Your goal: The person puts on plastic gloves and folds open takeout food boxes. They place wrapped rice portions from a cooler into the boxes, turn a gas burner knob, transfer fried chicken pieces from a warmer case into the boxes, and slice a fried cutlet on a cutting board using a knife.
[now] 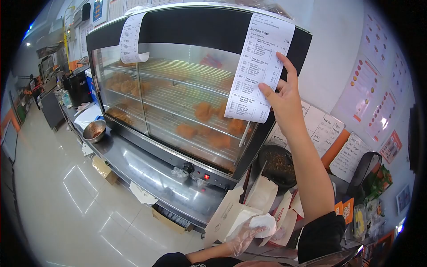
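My right hand point(284, 93) is raised to a long printed receipt point(260, 66) hanging on the front of a glass food warmer point(195, 33). Its index finger and thumb are spread apart against the paper. Low in view, my left hand point(244, 235) wears a clear plastic glove. Its fingers are closed around a white, rounded bundle point(265, 224), whose kind I cannot make out. That bundle is over an open paper food box point(222, 216). Another open box point(284, 224) stands just to the right, partly behind my right arm.
Fried chicken pieces point(204, 111) lie on the warmer's wire shelves. A second receipt point(131, 40) hangs at its upper left. A metal bowl point(94, 131) sits on the steel counter point(133, 158). Beside the warmer is a black pan point(278, 164) with dark crumbs. Handwritten sheets point(318, 129) line the wall.
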### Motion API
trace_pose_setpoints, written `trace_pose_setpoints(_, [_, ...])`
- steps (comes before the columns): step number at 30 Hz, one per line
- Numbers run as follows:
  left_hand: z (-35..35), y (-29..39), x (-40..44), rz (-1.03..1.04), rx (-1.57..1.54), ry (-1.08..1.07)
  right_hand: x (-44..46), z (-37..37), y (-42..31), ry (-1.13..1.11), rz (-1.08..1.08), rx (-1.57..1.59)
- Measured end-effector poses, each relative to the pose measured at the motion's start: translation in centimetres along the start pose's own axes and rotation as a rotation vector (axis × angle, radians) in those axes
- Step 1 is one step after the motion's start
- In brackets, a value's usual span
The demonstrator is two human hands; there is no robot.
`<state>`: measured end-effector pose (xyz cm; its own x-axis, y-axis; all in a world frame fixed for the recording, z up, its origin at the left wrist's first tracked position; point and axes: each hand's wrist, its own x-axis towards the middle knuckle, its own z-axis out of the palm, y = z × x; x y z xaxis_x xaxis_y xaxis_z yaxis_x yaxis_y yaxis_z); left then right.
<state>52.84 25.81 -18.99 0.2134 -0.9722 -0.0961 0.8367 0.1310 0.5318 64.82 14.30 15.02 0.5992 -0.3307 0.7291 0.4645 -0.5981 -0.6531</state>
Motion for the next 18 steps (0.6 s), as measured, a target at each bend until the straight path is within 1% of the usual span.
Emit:
trace_pose_setpoints(6, [-0.1,-0.1,0.1,-0.045,-0.065,0.042,0.0,-0.5,0.6,-0.010,-0.004,0.018])
trace_pose_setpoints(8, [-0.1,0.1,-0.1,-0.022,-0.106,0.037,-0.7,-1.0,0.8,-0.011,-0.024,-0.095])
trace_pose_setpoints(9, [0.1,0.3,-0.3,-0.044,-0.109,0.048,-1.9,-1.5,0.5,0.001,-0.003,-0.097])
trace_pose_setpoints(11, [0.4,0.4,-0.7,0.037,-0.141,0.085,-6.0,-3.2,-0.9,0.071,-0.061,-0.305])
trace_pose_setpoints(13, [-1.1,-0.9,0.0,-0.003,0.025,0.251,-12.1,-5.4,-2.0,0.071,-0.019,-0.422])
trace_pose_setpoints(14, [-1.1,-1.2,-0.8,0.135,0.120,0.176,-15.4,-6.4,-2.3,0.025,0.028,-0.489])
trace_pose_setpoints(15, [-1.2,-1.3,-1.9,0.257,0.204,0.096,-18.7,-7.1,-2.6,-0.049,0.228,-0.448])
trace_pose_setpoints(16, [-1.8,-1.2,-2.7,0.179,0.172,0.098,-22.6,-7.2,-2.6,-0.106,0.379,-0.439])
trace_pose_setpoints(17, [-2.6,-0.8,-2.9,0.123,0.147,0.083,-27.6,-7.0,-0.9,-0.166,0.455,-0.322])
trace_pose_setpoints(18, [-2.8,-0.6,-3.8,0.218,0.234,-0.013,-30.3,-5.8,-0.3,-0.303,0.399,-0.541])
